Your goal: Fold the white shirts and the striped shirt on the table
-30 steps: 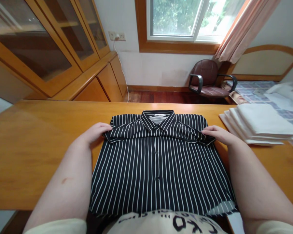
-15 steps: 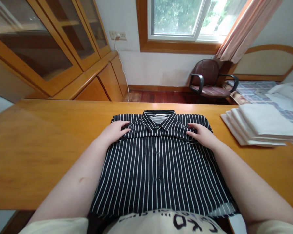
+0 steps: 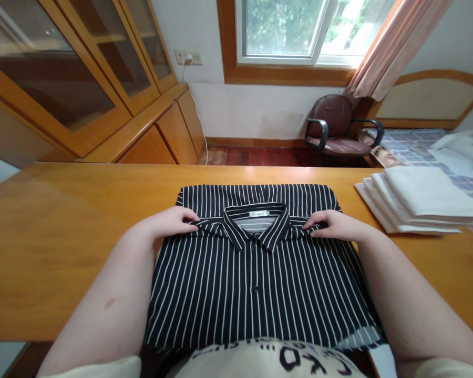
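Observation:
A black shirt with white stripes [image 3: 220, 283] lies spread on the wooden table, its buttoned front facing up and its collar in the middle. My left hand [image 3: 177, 220] pinches the fabric at the shoulder left of the collar. On the other side, my right hand [image 3: 331, 226] grips the matching shoulder between thumb and fingers. Beyond the collar, a flat striped panel of the same shirt reaches toward the far table edge. The near hem runs under the front of my own light top, and a corner at the lower right is turned over.
A stack of folded white cloth or sheets [image 3: 429, 199] sits on the table [image 3: 71, 236] at the right. Past the far edge are an office chair [image 3: 335, 126], a bed [image 3: 410, 144] and a window. A glass-doored cabinet [image 3: 142, 105] stands at the left.
Both hands have come nearer to me, bringing the shirt's collar and shoulders with them. More of the striped panel beyond the collar now shows.

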A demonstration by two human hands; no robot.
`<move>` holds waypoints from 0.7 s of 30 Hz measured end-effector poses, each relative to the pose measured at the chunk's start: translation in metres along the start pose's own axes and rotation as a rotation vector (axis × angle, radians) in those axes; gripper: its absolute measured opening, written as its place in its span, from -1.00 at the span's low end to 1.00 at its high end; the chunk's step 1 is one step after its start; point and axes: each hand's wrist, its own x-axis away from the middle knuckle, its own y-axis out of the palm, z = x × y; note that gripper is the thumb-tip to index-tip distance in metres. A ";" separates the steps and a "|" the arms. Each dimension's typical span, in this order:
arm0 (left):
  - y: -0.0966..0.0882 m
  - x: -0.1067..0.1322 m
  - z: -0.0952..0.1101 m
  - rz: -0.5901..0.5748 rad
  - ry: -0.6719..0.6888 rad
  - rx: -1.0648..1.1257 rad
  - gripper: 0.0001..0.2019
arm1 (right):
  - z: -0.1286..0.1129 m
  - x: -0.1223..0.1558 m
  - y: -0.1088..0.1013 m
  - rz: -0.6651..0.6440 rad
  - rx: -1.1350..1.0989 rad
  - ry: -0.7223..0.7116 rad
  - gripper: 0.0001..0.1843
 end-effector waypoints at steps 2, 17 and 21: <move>0.000 0.004 0.008 0.025 -0.039 0.022 -0.70 | -0.009 0.003 0.000 0.014 0.023 0.033 -0.67; 0.027 0.001 0.052 -0.061 0.186 -0.029 -0.48 | -0.024 -0.015 0.032 0.015 0.025 -0.142 -0.49; 0.021 0.006 0.058 0.065 0.313 -0.013 -0.48 | -0.027 -0.009 0.025 0.072 0.024 -0.248 -0.41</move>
